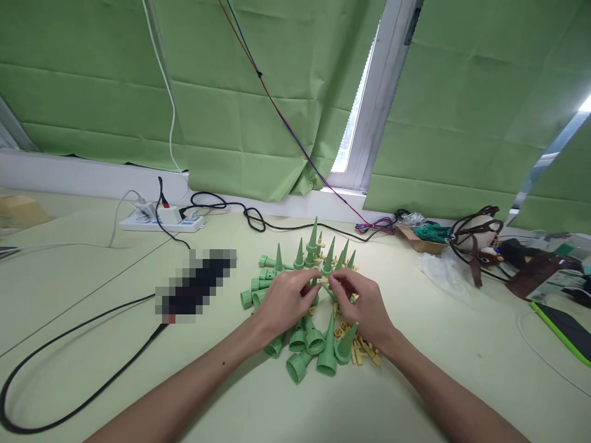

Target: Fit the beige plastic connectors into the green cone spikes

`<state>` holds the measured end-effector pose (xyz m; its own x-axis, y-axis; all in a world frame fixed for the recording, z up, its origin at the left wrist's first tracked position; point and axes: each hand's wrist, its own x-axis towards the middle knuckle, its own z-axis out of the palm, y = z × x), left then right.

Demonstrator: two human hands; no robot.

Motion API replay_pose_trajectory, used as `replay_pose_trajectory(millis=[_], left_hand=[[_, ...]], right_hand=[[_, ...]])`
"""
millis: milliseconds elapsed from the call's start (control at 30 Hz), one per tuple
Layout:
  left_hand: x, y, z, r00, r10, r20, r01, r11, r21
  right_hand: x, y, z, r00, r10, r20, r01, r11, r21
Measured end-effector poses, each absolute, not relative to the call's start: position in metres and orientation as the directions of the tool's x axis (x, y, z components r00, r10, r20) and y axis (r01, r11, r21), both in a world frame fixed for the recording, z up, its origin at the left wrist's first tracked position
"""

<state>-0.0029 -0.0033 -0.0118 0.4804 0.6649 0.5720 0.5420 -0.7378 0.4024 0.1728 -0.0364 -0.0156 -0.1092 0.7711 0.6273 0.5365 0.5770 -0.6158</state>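
Note:
My left hand (285, 299) and my right hand (362, 306) meet over a heap of green plastic cones (308, 344) on the pale table (415, 381). Both hands pinch with fingertips close together. A small yellow plastic piece (325, 280) sits between them, held by the right fingertips. The left fingers close on a green cone (315, 287), mostly hidden by the hand. Several cones stand upright behind the hands (314, 246), others lie on their sides in front. Small yellow pieces (362, 352) lie scattered under and beside my right wrist.
A white power strip (161, 220) with plugs sits back left, with black cables (69, 344) running across the table. A blurred dark object (196, 286) lies left of the cones. At the right are a cardboard box (422, 241), clear plastic wrap (443, 267), a brown-strapped item (480, 237) and a green-edged device (566, 329).

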Motion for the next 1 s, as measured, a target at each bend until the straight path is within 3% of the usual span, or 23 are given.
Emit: replay_pose_trajectory(millis=[333,833,1000], left_hand=[[-0.0036,-0.0019,-0.0140,0.515,0.590,0.622,0.496,-0.797,0.345],[-0.0049,-0.0009,-0.0170,0.494,0.509,0.705,0.473,-0.837,0.274],[-0.0046,-0.0030,-0.0159,0.481,0.520,0.706,0.463,-0.834,0.299]], right_hand=[[0.1734,-0.0351,-0.0173,-0.114,0.770,0.627,0.545,0.576,-0.609],[0.1735,-0.0335,-0.0211,-0.078,0.813,0.577,0.445,0.546,-0.710],[0.1727,-0.0352,-0.0191,-0.110,0.800,0.590,0.507,0.556,-0.659]])
